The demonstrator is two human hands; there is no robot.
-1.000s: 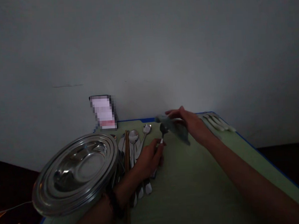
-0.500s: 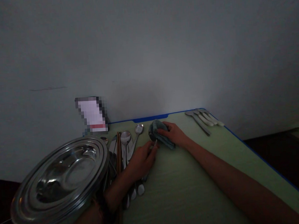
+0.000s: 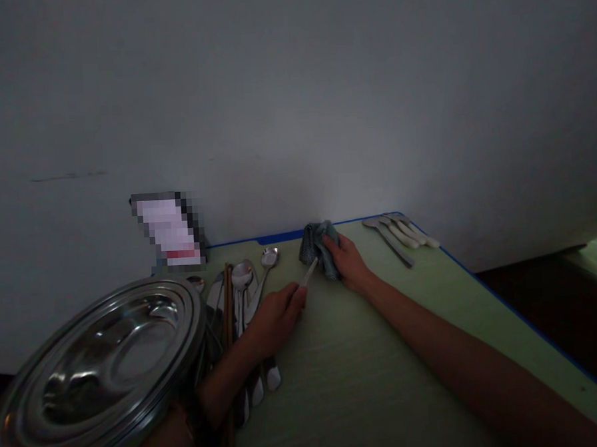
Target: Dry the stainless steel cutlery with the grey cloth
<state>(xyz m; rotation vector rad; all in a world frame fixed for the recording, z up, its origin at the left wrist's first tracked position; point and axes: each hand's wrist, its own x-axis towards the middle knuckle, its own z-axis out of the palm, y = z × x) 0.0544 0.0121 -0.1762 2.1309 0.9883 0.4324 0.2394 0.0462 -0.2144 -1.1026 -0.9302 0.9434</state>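
My left hand [image 3: 278,318] is closed around a thin, pale piece of cutlery [image 3: 310,273] that slants up and to the right. Its far end disappears into a grey-green cloth [image 3: 320,246], so its kind does not show. The crumpled cloth is gripped by my right hand [image 3: 348,257], thumb on top, fingers partly hidden behind the folds. Beneath and left of my left forearm lie several metal spoons [image 3: 242,276] and a pair of brown chopsticks [image 3: 227,307]. One spoon [image 3: 269,257] lies closest to the cloth on the left side.
Stacked shiny metal bowls or basins [image 3: 182,303] fill the left of the green table [image 3: 365,353]. Cutlery with white handles [image 3: 404,234] and a metal-handled piece [image 3: 394,245] lie at the back right. A blurred-out upright screen [image 3: 168,227] leans near the wall [image 3: 323,115].
My right hand has shifted the cloth slightly up, and its folds have changed. My left hand sits a little lower and left, and more of the cutlery shows between the hands.
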